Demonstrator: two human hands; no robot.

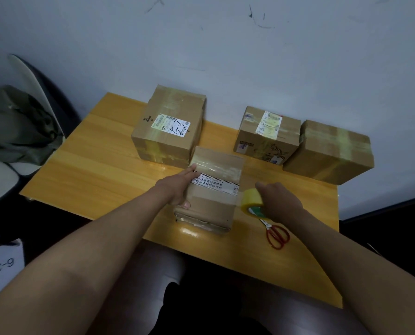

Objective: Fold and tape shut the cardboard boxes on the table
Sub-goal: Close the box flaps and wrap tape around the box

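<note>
Taping the nearest cardboard box at the front of the table.

Red-handled scissors (pixel 277 234) lie on the table (pixel 105 170) just behind the right hand (pixel 280 201), whose fingers are closed around a yellowish tape roll (pixel 252 201) beside the box's right edge — a clear strip runs from the roll across the top of the near box (pixel 211 192). The left hand (pixel 178 187) lies flat on the box's left side, fingers stretched open, pressing the top. Farther back stand three more boxes — a labelled box (pixel 169 126) to the left, a printed box (pixel 267 134) and a taped box (pixel 328 152) to the right, near the wall (pixel 225 44).
</note>
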